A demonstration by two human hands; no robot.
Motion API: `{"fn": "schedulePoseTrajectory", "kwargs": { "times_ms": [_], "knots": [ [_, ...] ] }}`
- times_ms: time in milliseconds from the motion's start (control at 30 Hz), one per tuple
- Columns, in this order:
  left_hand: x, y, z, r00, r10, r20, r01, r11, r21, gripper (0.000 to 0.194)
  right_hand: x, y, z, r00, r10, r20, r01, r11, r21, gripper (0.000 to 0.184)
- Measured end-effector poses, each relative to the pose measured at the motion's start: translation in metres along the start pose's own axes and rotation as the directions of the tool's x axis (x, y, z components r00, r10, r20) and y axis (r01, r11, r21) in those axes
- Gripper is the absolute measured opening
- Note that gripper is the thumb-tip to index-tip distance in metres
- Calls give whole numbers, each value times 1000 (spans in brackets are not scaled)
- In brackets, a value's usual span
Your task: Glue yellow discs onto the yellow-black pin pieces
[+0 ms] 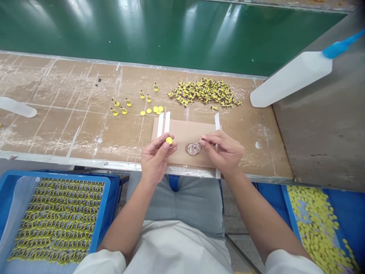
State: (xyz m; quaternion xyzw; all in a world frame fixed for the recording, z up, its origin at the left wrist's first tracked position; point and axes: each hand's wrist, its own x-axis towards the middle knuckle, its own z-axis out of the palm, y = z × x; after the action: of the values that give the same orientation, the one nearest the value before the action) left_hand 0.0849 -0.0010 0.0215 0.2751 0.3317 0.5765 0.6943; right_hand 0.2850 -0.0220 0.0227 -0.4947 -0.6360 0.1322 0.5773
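Between the thumb and fingers of my left hand (156,154) is a small yellow disc (169,140), its flat face turned up. My right hand (224,150) is closed in a pinch; whatever its fingertips hold is too small and covered to make out. Those fingertips are at the edge of a round clear, shiny patch (193,149) on a cardboard sheet (185,131). Beyond my left hand lie several loose yellow discs (149,111). Several small yellow-and-dark figures on round bases (124,110) are farther left, and a heap of figures without visible bases (205,92) lies behind the sheet.
White tape strips (164,123) cross the sheet. A white bottle with a blue tip (291,80) leans at the right metal wall (322,125). Below the table edge, a blue tray (107,201) holds rows of figures on the left; yellow discs (316,224) fill a container on the right.
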Motion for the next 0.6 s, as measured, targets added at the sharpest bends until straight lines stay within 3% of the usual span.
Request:
{"fn": "schedulePoseTrajectory", "kwargs": {
  "times_ms": [67, 167, 267, 400, 600],
  "knots": [
    [-3, 1, 1, 1000, 1, -26, -1, 1000, -13, 24, -2, -5, 0, 989, 117, -93, -112, 992, 55, 18],
    [-12, 2, 4, 998, -19, -63, 15, 998, -54, 23, -5, -21, 0, 918, 337, -211, -302, 936, 180, 14],
    [-26, 2, 13, 996, -51, -69, 44, 994, -102, 23, -6, -48, 2, 850, 484, -209, -396, 848, 353, 13],
    [-45, 3, 28, 993, -113, -23, 109, 982, -153, 20, -7, -84, 10, 848, 501, -172, -390, 810, 437, 15],
    [-64, 9, 41, 983, -184, 24, 186, 965, -183, 16, -14, -112, 13, 894, 418, -163, -336, 864, 374, 19]
  ]
}}
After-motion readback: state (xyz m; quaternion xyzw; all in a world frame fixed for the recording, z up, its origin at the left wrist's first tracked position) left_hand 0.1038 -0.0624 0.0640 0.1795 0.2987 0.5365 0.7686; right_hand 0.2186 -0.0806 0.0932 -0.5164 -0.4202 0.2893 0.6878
